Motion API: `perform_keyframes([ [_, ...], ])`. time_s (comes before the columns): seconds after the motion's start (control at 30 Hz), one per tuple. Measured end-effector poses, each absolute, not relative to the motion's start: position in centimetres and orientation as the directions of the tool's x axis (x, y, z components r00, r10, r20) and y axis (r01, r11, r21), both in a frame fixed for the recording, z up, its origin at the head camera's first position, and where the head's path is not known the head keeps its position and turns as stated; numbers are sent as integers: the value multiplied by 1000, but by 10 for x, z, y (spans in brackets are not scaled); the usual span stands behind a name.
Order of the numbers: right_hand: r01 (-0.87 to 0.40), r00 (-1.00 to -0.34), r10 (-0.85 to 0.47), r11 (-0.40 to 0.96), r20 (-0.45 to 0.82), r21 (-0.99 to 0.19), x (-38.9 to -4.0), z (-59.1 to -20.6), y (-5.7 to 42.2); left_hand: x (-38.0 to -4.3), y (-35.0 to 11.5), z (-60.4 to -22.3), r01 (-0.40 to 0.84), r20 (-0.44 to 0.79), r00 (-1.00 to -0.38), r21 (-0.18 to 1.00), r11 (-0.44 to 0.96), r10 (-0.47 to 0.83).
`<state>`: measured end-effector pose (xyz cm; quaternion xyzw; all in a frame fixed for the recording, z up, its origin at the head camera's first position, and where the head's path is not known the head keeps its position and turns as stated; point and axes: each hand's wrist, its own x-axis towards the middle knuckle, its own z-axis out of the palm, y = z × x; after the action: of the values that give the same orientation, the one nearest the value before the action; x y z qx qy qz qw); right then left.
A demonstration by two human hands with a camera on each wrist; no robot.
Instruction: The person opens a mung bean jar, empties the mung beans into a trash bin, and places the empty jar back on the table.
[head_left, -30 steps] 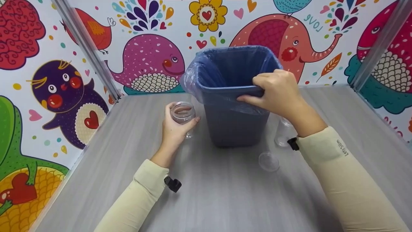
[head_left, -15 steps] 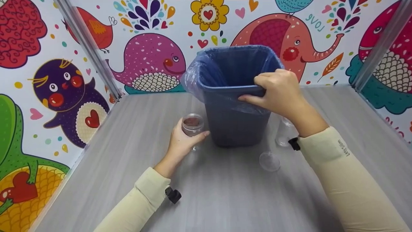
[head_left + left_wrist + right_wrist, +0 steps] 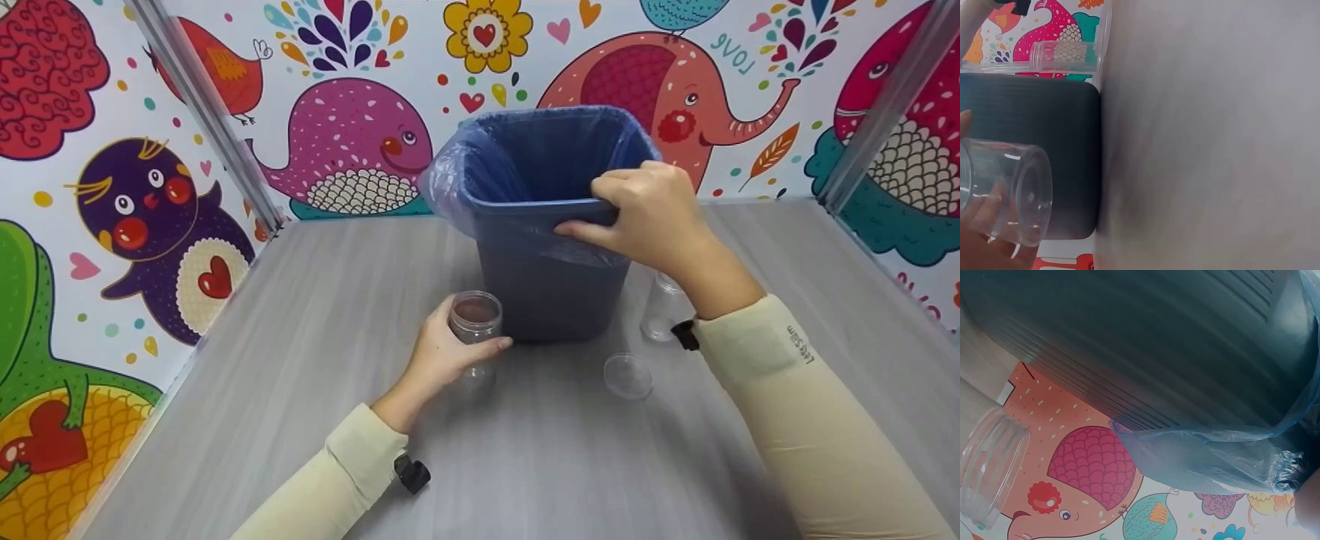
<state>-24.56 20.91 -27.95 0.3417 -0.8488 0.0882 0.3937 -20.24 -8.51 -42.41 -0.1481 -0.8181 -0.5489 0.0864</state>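
Note:
My left hand [image 3: 437,351] holds a clear, lidless plastic jar [image 3: 478,321] upright, fingers wrapped behind it and thumb across its near side. In the left wrist view, the base of this jar [image 3: 1034,197] hangs clear of the tabletop, in front of the bin's wall [image 3: 1072,129]. With my right hand [image 3: 654,217] I grip the front right rim of a dark blue-grey trash bin [image 3: 555,296], fingers over the edge and thumb outside. A thin bluish plastic liner [image 3: 450,180] is folded over the rim and bulges at the left.
A second clear jar [image 3: 660,315] stands right of the bin, partly behind my right wrist. In front of it lies a round clear lid [image 3: 628,376]. The grey wood-grain table [image 3: 555,465] is walled in by cartoon-printed panels [image 3: 360,142] at the back and sides.
My left hand has moved right and toward me with the jar, from beside the bin to before its front left corner. The right hand keeps its grip on the rim.

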Motion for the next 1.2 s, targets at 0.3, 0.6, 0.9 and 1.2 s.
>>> perform_keyframes([
  [0.3, -651, -461, -506, 751, 729, 110, -245, -280, 209, -198, -74, -428, 322, 268, -944, 876, 360, 193],
  [0.6, -652, -438, -515, 746, 736, 134, -246, -279, 209, -193, -61, -429, 339, 250, -927, 876, 343, 279],
  [0.9, -654, -439, -523, 744, 730, 139, -246, -278, 209, -190, -45, -430, 373, 236, -896, 859, 351, 376],
  [1.2, -656, -449, -515, 745, 730, 123, -246, -278, 209, -192, -32, -435, 371, 190, -879, 849, 376, 438],
])
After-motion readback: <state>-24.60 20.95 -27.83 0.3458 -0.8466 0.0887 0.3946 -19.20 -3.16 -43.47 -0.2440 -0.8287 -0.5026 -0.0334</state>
